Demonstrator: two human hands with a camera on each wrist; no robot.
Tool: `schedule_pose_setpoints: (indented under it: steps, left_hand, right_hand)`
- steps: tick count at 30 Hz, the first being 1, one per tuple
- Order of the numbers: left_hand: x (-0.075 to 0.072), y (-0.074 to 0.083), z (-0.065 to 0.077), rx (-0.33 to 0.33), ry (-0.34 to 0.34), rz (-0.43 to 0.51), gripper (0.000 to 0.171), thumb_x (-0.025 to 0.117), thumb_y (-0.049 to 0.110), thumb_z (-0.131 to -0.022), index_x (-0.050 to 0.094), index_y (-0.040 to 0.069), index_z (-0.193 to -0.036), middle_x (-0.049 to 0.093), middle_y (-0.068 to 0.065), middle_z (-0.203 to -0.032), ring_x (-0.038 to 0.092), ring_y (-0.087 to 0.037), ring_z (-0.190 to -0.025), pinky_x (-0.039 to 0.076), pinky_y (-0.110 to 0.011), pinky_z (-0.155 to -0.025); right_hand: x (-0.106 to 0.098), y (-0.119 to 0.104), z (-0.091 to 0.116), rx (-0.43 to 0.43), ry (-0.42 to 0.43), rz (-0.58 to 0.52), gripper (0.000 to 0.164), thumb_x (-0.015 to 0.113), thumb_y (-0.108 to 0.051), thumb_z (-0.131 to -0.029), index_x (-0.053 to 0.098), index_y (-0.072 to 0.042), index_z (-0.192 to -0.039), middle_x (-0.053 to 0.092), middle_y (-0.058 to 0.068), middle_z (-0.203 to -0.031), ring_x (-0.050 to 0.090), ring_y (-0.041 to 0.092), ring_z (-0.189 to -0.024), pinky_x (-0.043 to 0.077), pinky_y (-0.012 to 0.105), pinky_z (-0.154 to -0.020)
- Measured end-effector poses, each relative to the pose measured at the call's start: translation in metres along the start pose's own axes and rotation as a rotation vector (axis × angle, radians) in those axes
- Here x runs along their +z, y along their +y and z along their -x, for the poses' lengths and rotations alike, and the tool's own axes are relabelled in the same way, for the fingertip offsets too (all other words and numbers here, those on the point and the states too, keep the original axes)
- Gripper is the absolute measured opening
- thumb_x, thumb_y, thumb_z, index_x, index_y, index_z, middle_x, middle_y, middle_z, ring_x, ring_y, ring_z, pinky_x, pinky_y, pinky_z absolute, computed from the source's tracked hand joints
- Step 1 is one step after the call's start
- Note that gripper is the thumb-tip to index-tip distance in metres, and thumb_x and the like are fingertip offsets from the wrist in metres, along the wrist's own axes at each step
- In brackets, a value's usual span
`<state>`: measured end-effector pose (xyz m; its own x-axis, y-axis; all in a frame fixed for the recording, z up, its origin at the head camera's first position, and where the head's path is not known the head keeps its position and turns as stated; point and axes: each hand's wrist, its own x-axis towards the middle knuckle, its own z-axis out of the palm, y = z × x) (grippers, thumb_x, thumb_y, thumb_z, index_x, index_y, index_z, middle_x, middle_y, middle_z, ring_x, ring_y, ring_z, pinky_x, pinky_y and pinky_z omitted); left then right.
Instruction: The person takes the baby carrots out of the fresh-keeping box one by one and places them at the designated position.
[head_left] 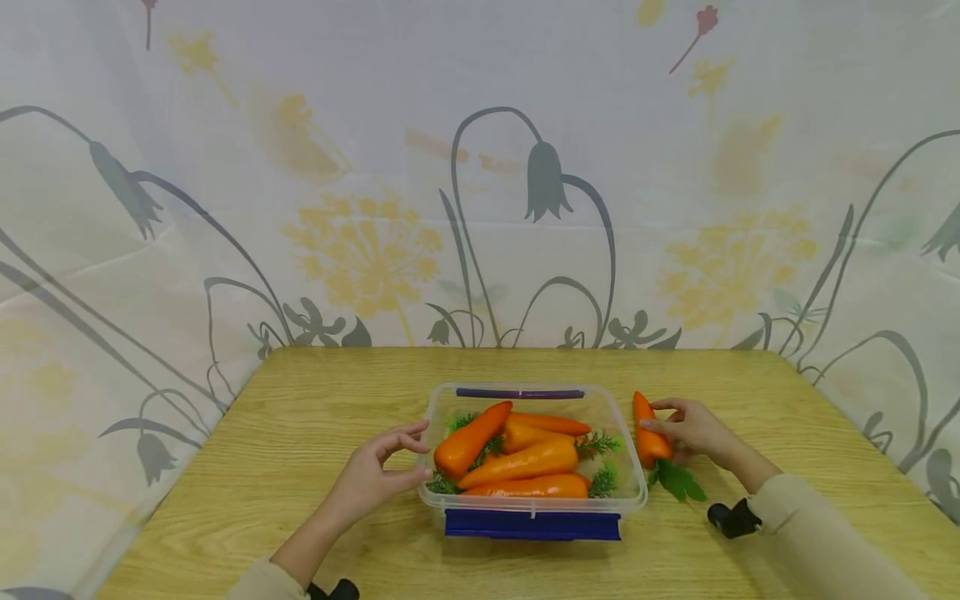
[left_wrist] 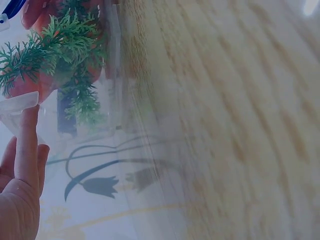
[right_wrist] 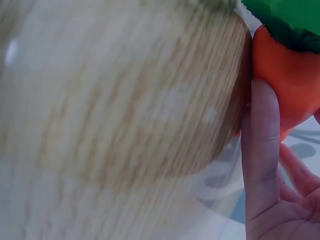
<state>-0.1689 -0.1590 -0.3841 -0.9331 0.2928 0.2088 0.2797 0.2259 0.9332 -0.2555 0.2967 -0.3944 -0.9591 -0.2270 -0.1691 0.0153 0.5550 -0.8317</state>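
In the head view a clear plastic container (head_left: 532,505) with blue clips stands near the table's middle. Several toy carrots (head_left: 521,464) with feathery green tops lie heaped inside it. My left hand (head_left: 371,475) is at the container's left side, thumb and fingers spread; in the left wrist view a straight finger (left_wrist: 27,145) touches its rim. Just right of the container, my right hand (head_left: 701,429) holds another orange carrot (head_left: 643,412) between thumb and fingers, pointed end away from me. Its broad green leaves (head_left: 678,481) hang toward the near side.
The container rests on a wood-grain table (head_left: 337,383). A flower-printed cloth (head_left: 495,250) hangs behind the table and along its sides. Black wrist devices (head_left: 735,518) sit by both sleeves. The container's right wall stands close beside the held carrot.
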Motion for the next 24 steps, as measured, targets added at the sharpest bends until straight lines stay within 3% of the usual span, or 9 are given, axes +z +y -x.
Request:
schedule_pose_setpoints:
  steps: [7, 14, 19, 24]
  left_hand:
    - [0.000, 0.000, 0.000, 0.008, 0.008, -0.013, 0.025, 0.074, 0.013, -0.081, 0.065, 0.002, -0.101, 0.047, -0.013, -0.137, 0.039, -0.035, -0.127, 0.027, -0.053, -0.104]
    - [0.001, -0.002, -0.001, 0.000, 0.000, -0.010, 0.023, 0.073, 0.013, -0.081, 0.065, 0.002, -0.099, 0.047, -0.013, -0.137, 0.040, -0.037, -0.125, 0.031, -0.053, -0.101]
    - [0.000, -0.003, -0.002, -0.017, -0.002, -0.008, 0.022, 0.073, 0.012, -0.081, 0.064, 0.002, -0.098, 0.046, -0.013, -0.137, 0.039, -0.038, -0.125, 0.044, -0.047, -0.092]
    - [-0.001, -0.002, -0.001, -0.012, 0.000, -0.018, 0.024, 0.074, 0.014, -0.081, 0.064, 0.001, -0.098, 0.047, -0.012, -0.137, 0.039, -0.036, -0.126, 0.035, -0.053, -0.099]
  right_hand:
    - [-0.001, 0.001, -0.003, 0.017, 0.020, 0.047, 0.071, 0.065, -0.031, -0.088, 0.034, 0.014, -0.133, 0.056, 0.017, -0.093, 0.059, 0.022, -0.060, 0.054, 0.038, -0.052]
    - [-0.013, -0.005, 0.001, -0.099, 0.042, 0.143, 0.065, 0.069, -0.026, -0.085, 0.040, 0.014, -0.128, 0.054, 0.017, -0.091, 0.060, 0.024, -0.071, 0.055, 0.038, -0.058]
    - [-0.023, -0.018, 0.003, -0.170, 0.060, 0.191, 0.058, 0.069, -0.022, -0.086, 0.045, 0.012, -0.126, 0.055, 0.013, -0.088, 0.060, 0.029, -0.072, 0.055, 0.036, -0.060]
    - [-0.031, -0.037, 0.006, -0.237, 0.068, 0.241, 0.051, 0.068, -0.020, -0.087, 0.048, 0.009, -0.124, 0.056, 0.012, -0.088, 0.061, 0.025, -0.071, 0.055, 0.036, -0.061]
